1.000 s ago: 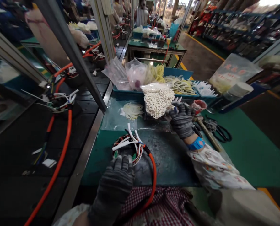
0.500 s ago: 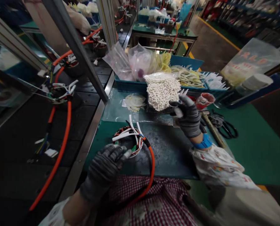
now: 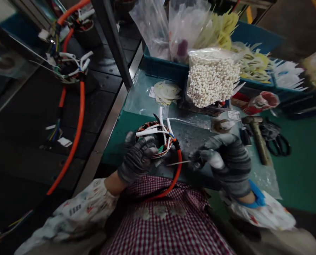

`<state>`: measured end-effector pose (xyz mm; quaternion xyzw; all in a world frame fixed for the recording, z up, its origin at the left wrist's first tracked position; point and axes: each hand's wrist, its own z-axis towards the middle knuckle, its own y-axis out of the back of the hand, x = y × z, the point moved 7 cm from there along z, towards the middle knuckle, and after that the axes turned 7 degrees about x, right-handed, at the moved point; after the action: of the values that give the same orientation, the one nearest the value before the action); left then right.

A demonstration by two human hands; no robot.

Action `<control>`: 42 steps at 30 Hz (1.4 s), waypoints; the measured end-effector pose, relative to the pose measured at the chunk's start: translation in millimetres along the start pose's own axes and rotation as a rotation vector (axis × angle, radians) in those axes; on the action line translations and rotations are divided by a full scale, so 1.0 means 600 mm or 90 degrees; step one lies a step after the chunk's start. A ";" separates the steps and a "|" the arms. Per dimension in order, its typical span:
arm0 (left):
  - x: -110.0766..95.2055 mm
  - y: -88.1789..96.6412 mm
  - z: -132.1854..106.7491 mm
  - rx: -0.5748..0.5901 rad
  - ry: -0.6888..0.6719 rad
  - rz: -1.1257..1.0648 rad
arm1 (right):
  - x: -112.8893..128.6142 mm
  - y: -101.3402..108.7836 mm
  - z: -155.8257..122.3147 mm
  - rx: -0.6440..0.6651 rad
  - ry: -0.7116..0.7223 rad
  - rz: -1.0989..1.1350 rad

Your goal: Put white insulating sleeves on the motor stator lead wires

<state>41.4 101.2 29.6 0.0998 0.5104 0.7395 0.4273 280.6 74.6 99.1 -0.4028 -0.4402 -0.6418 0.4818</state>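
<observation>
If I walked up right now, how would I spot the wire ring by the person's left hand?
Find the green bench before the checkered apron. On its left side, the gloved left hand is at a wire ring with white sleeves. Lookalike rings sit beyond the bench's metal edge; only this one lies on the bench, its orange cable curving toward the apron.

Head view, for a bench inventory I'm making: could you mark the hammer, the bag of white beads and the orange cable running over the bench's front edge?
Hammer point(image 3: 261, 143): head view, on its handle.
Bag of white beads point(image 3: 212, 80): head view, middle of its front.
Orange cable point(image 3: 178, 179): head view, partway along its bend.
</observation>
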 end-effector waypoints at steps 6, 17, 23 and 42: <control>-0.003 0.000 0.003 -0.001 -0.008 -0.004 | -0.062 -0.016 -0.068 0.011 -0.106 0.067; 0.012 -0.007 0.004 0.011 -0.012 -0.085 | -0.092 -0.120 -0.035 0.352 -0.022 -0.125; 0.002 0.004 0.015 0.006 -0.027 -0.091 | -0.081 -0.159 0.040 0.395 -0.010 -0.422; 0.014 -0.001 0.015 0.055 -0.020 -0.126 | -0.085 -0.129 0.045 0.337 -0.065 0.065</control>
<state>42.2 113.4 30.8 0.0784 0.5424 0.6695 0.5014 218.4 125.2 44.9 -0.3161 -0.5958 -0.4580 0.5790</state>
